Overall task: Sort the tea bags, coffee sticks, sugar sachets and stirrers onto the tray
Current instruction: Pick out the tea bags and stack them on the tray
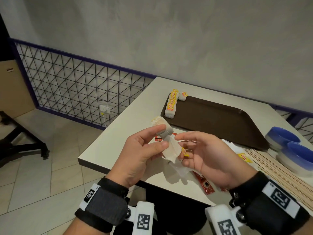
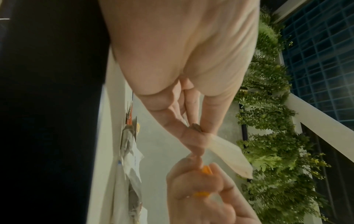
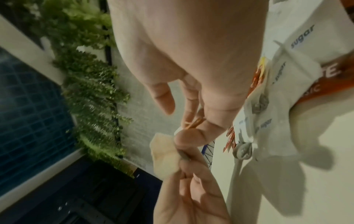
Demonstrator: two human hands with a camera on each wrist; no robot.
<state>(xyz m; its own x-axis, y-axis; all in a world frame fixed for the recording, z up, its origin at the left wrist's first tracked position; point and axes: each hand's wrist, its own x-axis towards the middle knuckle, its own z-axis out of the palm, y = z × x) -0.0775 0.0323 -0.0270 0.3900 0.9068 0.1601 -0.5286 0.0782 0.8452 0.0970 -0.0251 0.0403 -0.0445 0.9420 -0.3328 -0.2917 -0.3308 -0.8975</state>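
Above the table's near corner my left hand pinches a white tea bag between thumb and forefinger. The wrist view shows the same pinch by my left hand on the tea bag. My right hand pinches that bag's yellow tag, its forefinger stretched toward the string. Close up, my right hand holds the tag beside the tea bag. The brown tray carries a row of tea bags along its far left edge.
Sugar sachets, red coffee sticks and loose tea bags lie on the table under my hands. Wooden stirrers are spread at the right, next to two blue bowls. The table's left edge drops to a tiled floor.
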